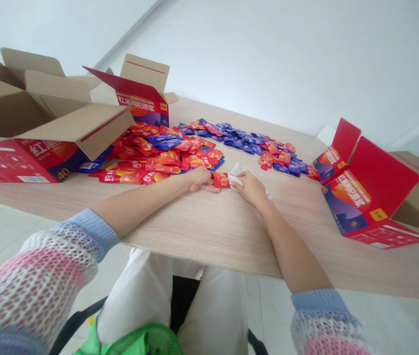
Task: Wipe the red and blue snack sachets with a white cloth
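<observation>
- Left hand (202, 180): fingers closed in on the left end of a red packet (221, 180), thumb side partly hidden by the angle; one or more fingers stretch along its lower edge.
- Right hand (251, 187): thumb and fingers pinched together on a white tissue (236, 173), no real gap between them.
- Tissue touches the right end of the red packet; exact finger contact under the tissue can't be told.
- Red packet sits between the two hands, at or just above the table (202, 222), near the front right corner of the packet pile.
- Packet pile (157, 160): mostly red, some blue mixed in, heaped just beyond the left hand and forearm.
- Loose packets (237, 140): mainly blue with some red, spread in a band farther back, running toward the right.
- Left carton (52, 155): big, flaps up, red and blue print, left of the pile.
- Back carton (145, 106): same print, lid raised, behind the pile.
- Right carton (353, 207): flap raised, well right of the right hand.
- Smaller-looking carton (330, 160): just behind it, at the end of the loose packets.
- Knit sleeves (57, 261), blue, white and pink; pale trousers (139, 286) under the table edge; green item (135, 340) at the lap.
- Pale wall (268, 64) behind.
</observation>
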Action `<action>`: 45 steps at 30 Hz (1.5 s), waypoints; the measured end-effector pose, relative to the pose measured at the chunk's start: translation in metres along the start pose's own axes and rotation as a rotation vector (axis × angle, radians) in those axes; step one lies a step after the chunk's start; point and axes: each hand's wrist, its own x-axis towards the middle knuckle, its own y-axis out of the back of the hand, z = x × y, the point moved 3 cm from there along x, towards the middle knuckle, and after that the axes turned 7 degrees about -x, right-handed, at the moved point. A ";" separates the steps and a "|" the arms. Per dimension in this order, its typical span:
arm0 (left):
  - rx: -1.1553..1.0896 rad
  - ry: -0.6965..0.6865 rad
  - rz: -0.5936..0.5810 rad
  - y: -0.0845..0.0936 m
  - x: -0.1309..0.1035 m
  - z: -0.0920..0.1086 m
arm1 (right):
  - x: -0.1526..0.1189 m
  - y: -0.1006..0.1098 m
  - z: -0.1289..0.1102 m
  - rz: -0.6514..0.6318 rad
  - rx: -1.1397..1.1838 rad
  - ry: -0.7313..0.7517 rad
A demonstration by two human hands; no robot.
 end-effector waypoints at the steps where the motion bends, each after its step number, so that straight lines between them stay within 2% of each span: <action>1: 0.011 0.004 -0.011 0.000 0.001 -0.001 | 0.002 -0.001 0.001 -0.009 -0.006 -0.020; 8: 0.013 -0.019 -0.086 0.004 0.005 -0.004 | 0.001 -0.008 0.016 0.034 -0.092 -0.199; 11: -0.004 -0.034 -0.100 0.006 0.005 -0.005 | -0.006 -0.004 0.030 0.093 -0.074 -0.263; 14: -0.012 -0.054 -0.132 0.008 0.002 -0.004 | -0.013 0.007 0.037 0.215 0.043 -0.309; 16: -0.001 -0.050 -0.137 0.007 0.000 -0.003 | -0.017 0.015 0.031 0.321 0.136 -0.278; 19: 0.030 -0.029 -0.125 0.003 -0.002 -0.003 | -0.019 0.014 0.005 0.395 0.256 -0.070; 22: 0.038 -0.052 -0.056 -0.002 -0.001 -0.002 | -0.015 -0.003 -0.026 0.310 0.304 0.190; 25: 0.024 -0.109 0.065 -0.005 0.002 -0.002 | -0.010 -0.017 -0.042 0.199 0.338 0.369; 27: 0.016 -0.129 0.088 -0.005 0.003 -0.003 | -0.007 -0.017 -0.042 0.152 0.393 0.464; 32: 0.014 -0.106 0.009 -0.003 0.006 -0.004 | -0.010 0.001 -0.031 0.028 0.586 0.637; 34: 0.016 -0.105 0.009 -0.001 0.009 -0.004 | -0.014 0.006 -0.028 -0.052 0.665 0.644; 37: 0.019 -0.095 -0.016 0.000 0.011 -0.005 | -0.016 0.011 -0.023 -0.176 0.747 0.563; 40: 0.023 -0.070 -0.036 0.000 0.010 -0.005 | -0.015 0.014 -0.012 -0.239 0.734 0.504; 43: 0.012 -0.044 -0.057 0.000 0.008 -0.004 | -0.012 0.012 0.012 -0.182 0.629 0.430; 45: 0.000 -0.041 -0.081 0.000 0.006 -0.004 | -0.009 0.007 0.035 -0.071 0.500 0.286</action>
